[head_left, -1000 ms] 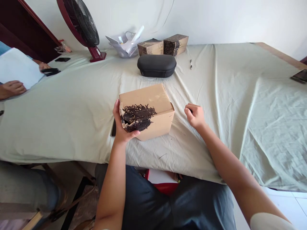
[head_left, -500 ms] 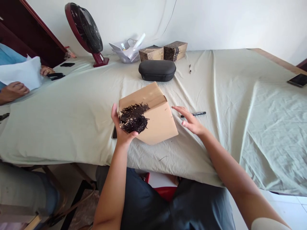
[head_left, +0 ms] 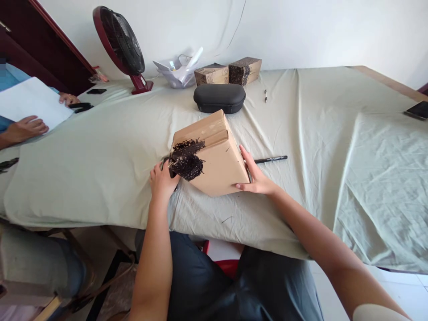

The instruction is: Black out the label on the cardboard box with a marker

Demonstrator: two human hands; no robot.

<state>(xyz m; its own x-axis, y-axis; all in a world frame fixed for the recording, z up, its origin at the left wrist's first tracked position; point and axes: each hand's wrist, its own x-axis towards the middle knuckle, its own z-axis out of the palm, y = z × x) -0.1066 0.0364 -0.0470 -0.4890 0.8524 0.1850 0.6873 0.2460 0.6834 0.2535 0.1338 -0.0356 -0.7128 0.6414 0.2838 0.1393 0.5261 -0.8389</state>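
A brown cardboard box [head_left: 217, 165] stands tilted on the cloth, with a patch of black scribbled, stringy-looking marking [head_left: 187, 162] over its left corner. My right hand [head_left: 256, 176] grips the box's right side, thumb on the near face and fingers along the far edge. At the left corner, my left hand [head_left: 162, 180] is closed around a dark, flat thing like a phone [head_left: 164, 163], mostly hidden by the hand and the box. Just right of my right hand lies a black marker pen [head_left: 272, 159].
Behind the box sits a black hard case [head_left: 219, 98]. Two patterned boxes [head_left: 245, 71], a plastic basket [head_left: 177, 76] and a fan [head_left: 123, 49] stand along the wall. At left, another person's hands [head_left: 28, 129] hold white paper [head_left: 40, 102]. A phone [head_left: 417, 110] lies far right.
My right hand has moved left onto the box's side. My left hand has left the box's corner and closed lower down at the dark flat thing. The box has turned slightly.
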